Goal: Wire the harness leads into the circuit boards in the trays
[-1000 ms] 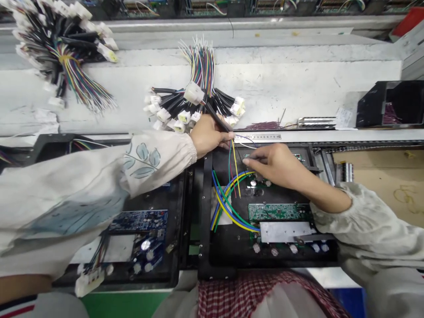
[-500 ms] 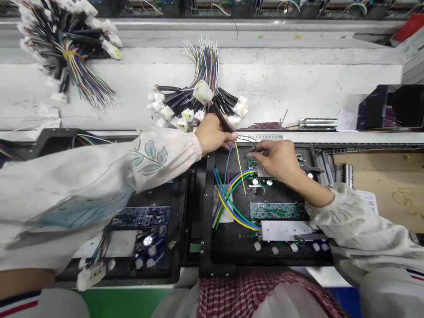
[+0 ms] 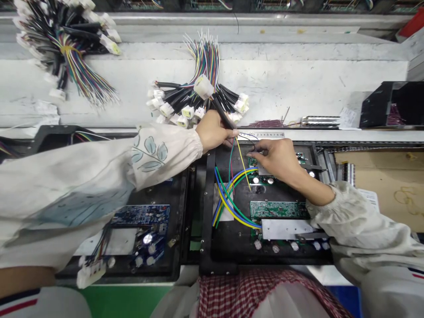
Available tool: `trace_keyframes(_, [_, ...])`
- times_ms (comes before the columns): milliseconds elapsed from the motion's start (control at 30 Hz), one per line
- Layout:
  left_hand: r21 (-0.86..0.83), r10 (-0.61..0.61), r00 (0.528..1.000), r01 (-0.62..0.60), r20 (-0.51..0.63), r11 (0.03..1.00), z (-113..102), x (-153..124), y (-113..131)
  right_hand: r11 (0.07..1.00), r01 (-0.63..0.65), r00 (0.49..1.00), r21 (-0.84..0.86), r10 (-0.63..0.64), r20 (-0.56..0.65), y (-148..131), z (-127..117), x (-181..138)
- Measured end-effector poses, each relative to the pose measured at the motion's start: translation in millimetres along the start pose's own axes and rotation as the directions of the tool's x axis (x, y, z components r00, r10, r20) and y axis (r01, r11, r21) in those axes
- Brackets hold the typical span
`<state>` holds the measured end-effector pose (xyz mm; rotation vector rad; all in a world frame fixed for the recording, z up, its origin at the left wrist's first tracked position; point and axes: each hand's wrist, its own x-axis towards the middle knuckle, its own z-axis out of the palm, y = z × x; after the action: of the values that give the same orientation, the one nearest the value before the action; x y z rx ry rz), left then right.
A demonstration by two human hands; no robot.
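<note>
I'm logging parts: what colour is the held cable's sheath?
The sheath is black, clearest in the head view.

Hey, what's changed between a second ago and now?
The yellow wire's loose end swung right. The white connector above the left hand shifted slightly right; the right hand moved slightly forward. The left hand still holds the black cable; the lower green circuit board stayed put.
</note>
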<state>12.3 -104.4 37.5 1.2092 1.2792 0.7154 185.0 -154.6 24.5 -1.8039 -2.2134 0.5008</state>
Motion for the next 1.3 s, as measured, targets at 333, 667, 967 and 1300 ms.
trace_keyframes(333, [-0.005, -0.039, 0.999, 0.039, -0.015, 0.999, 1.6, 1.8, 0.1, 0.999, 0.044, 0.999, 0.015, -0.044, 0.029, -0.2, 5.4, 1.8])
trace_keyframes(667, [0.031, -0.04, 0.999, 0.04, -0.011, 0.999, 0.4, 2.5, -0.6, 0.941, 0.095, 0.99, -0.326, -0.124, -0.07, 2.6, 14.8, -0.2])
trace_keyframes(967, [0.074, -0.047, 0.999, 0.046, 0.006, 0.996, -0.1, 3.7, -1.1, 0.921, 0.119, 0.99, -0.372, -0.137, -0.023, 1.2, 13.6, -1.6])
trace_keyframes(1300, [0.016, -0.084, 0.996, 0.084, -0.022, 0.996, 0.3, 2.8, 0.1, 0.964, 0.249, 0.944, -0.092, -0.221, 0.245, -13.1, -16.1, -26.3])
